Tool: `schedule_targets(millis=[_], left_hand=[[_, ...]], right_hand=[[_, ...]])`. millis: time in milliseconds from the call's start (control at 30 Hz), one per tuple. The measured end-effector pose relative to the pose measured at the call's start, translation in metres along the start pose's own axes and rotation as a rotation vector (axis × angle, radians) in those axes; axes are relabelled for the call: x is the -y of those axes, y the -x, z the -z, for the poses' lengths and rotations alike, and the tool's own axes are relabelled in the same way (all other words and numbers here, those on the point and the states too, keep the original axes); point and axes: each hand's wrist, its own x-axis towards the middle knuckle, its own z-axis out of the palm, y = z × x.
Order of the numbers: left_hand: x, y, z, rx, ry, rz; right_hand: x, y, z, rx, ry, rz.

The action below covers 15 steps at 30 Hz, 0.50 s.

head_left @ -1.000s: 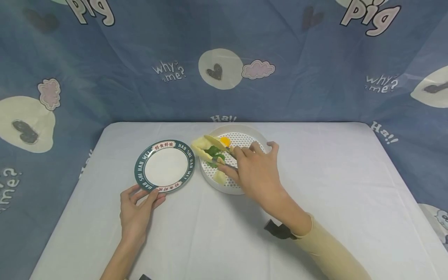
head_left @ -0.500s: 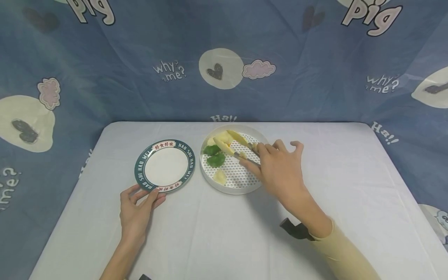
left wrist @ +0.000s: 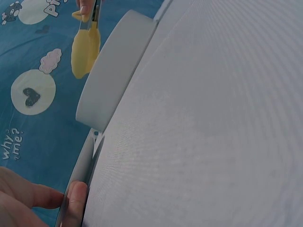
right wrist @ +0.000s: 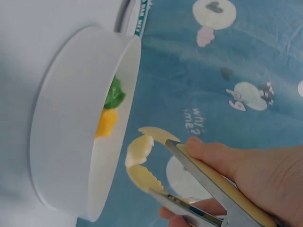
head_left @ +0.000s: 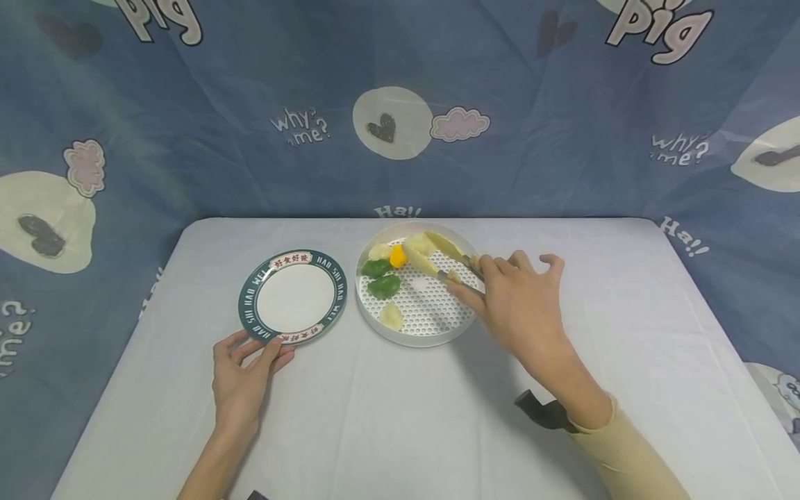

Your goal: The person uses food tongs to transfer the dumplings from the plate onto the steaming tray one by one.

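My right hand (head_left: 519,298) grips a pair of tongs (right wrist: 203,182) with steel arms and yellow tips, over the right part of a round white perforated basket (head_left: 417,342). Between the tips of the tongs is a pale yellow piece (right wrist: 140,150). On the basket's left side lie two green pieces (head_left: 384,286), an orange piece (head_left: 398,256) and two other pale pieces (head_left: 392,316). My left hand (head_left: 245,378) holds the near edge of a white plate (head_left: 296,298) with a dark green lettered rim. Its thumb is on top; its other fingers are partly hidden.
A white cloth covers the table (head_left: 400,417). The plate stands close to the basket's left side with a narrow gap. Behind the table hangs a blue printed curtain (head_left: 250,173). The basket has a raised wall (right wrist: 71,123).
The tongs have moved from the basket's left rim rightward over its middle, with the pale yellow piece at their tips. The green and orange pieces are now uncovered. My left hand and plate stay put.
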Motion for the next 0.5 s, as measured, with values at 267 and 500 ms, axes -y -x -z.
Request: schedule_targets(millis=[267, 500], left_hand=[[-0.0006, 0.0009, -0.0009, -0.005, -0.004, -0.001], [0.0001, 0.0002, -0.0009, -0.005, -0.005, 0.001]], right_hand=[[-0.0042, 0.0027, 0.0023, -0.061, -0.003, 0.015], [-0.0043, 0.0045, 0.0041, -0.084, -0.002, 0.023]])
